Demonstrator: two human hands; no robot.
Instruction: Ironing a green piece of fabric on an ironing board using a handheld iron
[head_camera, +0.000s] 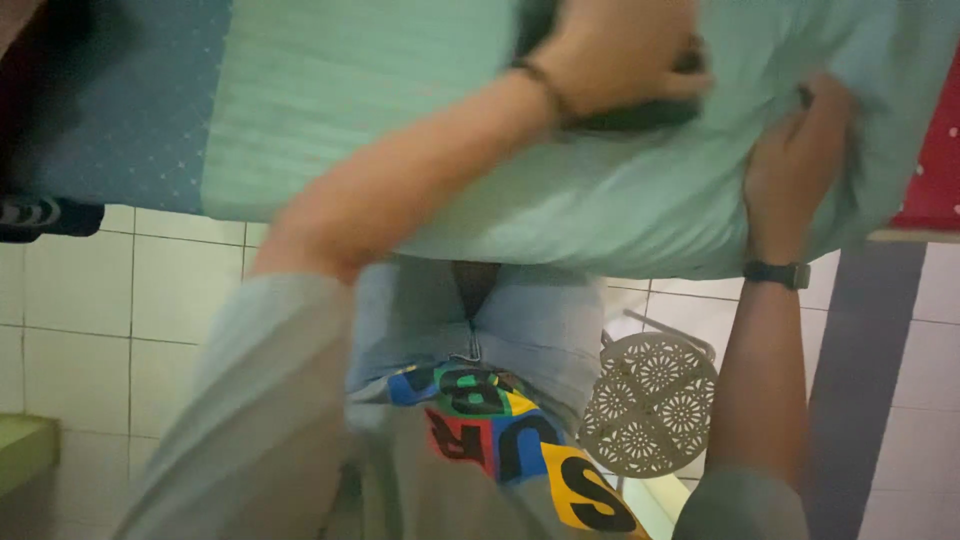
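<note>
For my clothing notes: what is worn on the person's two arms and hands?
Both arms have loose grey-green sleeves pushed up. The left hand has a thin dark bracelet at its wrist; the right hand has a black watch band. No gloves.

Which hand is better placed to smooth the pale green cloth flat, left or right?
Probably the left. The left hand lies on top of the pale green cloth, over a dark object whose kind is unclear, and looks freer to sweep. The right hand has its grip on the cloth's edge, anchoring it.
</note>
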